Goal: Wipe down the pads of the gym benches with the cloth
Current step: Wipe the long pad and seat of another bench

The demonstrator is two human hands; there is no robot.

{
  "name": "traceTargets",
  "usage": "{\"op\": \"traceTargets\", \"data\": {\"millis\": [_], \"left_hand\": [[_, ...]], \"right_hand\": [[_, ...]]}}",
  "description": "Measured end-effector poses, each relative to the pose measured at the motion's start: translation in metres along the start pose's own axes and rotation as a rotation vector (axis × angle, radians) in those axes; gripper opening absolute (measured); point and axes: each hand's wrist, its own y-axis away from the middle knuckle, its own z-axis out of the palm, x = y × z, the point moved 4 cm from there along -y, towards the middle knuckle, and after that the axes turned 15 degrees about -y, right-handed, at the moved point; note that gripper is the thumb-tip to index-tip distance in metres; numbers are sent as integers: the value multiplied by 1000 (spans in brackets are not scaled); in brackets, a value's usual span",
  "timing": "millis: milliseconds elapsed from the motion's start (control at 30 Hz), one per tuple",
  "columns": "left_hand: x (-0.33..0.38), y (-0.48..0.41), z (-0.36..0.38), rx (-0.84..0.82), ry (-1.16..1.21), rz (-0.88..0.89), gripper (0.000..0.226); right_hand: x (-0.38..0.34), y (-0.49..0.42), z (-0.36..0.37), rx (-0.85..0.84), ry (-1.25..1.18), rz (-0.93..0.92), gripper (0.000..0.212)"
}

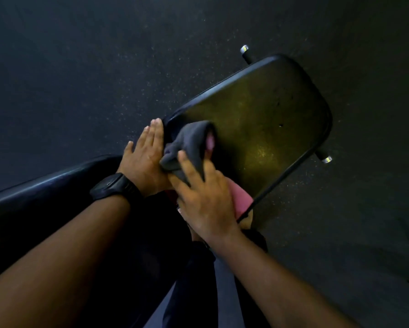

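With the left hand (146,159) flat, fingers straight, against the edge of the dark, glossy, rounded-rectangular bench pad (269,107) and the right hand (203,197) pressing spread fingers on the bunched grey fabric cloth (189,140) at the pad's near end, the ungripped cloth could slip out mid-stroke.

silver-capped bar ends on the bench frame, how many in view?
2. One silver-capped bar end sticks out beyond the pad's far corner; the other beyond its right edge. More may be hidden under the pad.
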Motion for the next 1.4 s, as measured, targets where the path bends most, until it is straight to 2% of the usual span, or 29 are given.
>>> {"op": "traceTargets", "data": {"millis": [67, 200, 267, 333, 400, 467, 567, 667, 700, 767, 833, 900, 967, 1033, 1167, 1233, 1300, 1400], "left_hand": [[-4, -3, -1, 6, 9, 8, 130], [-6, -6, -2, 15, 52, -8, 153], [0, -4, 0, 46, 27, 19, 158], [10, -2, 2, 63, -17, 54, 163], [21, 0, 2, 61, -11, 56, 165], [27, -3, 0, 73, 32, 15, 163], [29, -6, 0, 89, 42, 3, 161], [28, -10, 2, 86, 43, 23, 163], [27, -10, 2, 91, 39, 23, 164], [28, -12, -1, 113, 30, 28, 162], [30, -14, -5, 125, 13, 48, 158], [37, -18, -10, 125, 20, 53, 156], [45, -24, -15, 139, 41, 38, 156], [50, -29, -17, 152, 35, 35, 156], [49, -33, -17, 164, 34, 40, 156], [49, -33, -17, 167, 23, 33, 158], [48, -33, -17, 174, 10, 28, 158], [49, -34, -21, 177, 3, 40, 154]], "right_hand": [[0, -16, 4, -27, 10, -78, 35], [26, -78, -17, -19, 92, -110, 44], [53, -108, -39, 18, 162, 13, 51], [83, -114, -61, 92, 148, 226, 58], [92, -85, -73, 204, 116, 385, 60], [77, -40, -63, 244, 80, 439, 61], [44, -12, -36, 153, 7, 290, 60], [55, -62, -43, 41, 23, -3, 55], [66, -82, -52, 27, 77, -35, 56], [101, -108, -75, 46, 135, 86, 58], [130, -104, -95, 186, 108, 312, 59], [129, -72, -97, 317, 108, 483, 59], [106, -39, -81, 347, 94, 576, 59], [78, -23, -59, 277, 22, 523, 59], [81, -78, -58, 59, -8, 44, 49], [108, -115, -77, -28, 79, -38, 53], [140, -132, -97, 17, 95, 107, 56], [158, -97, -114, 323, 86, 466, 57]]}}
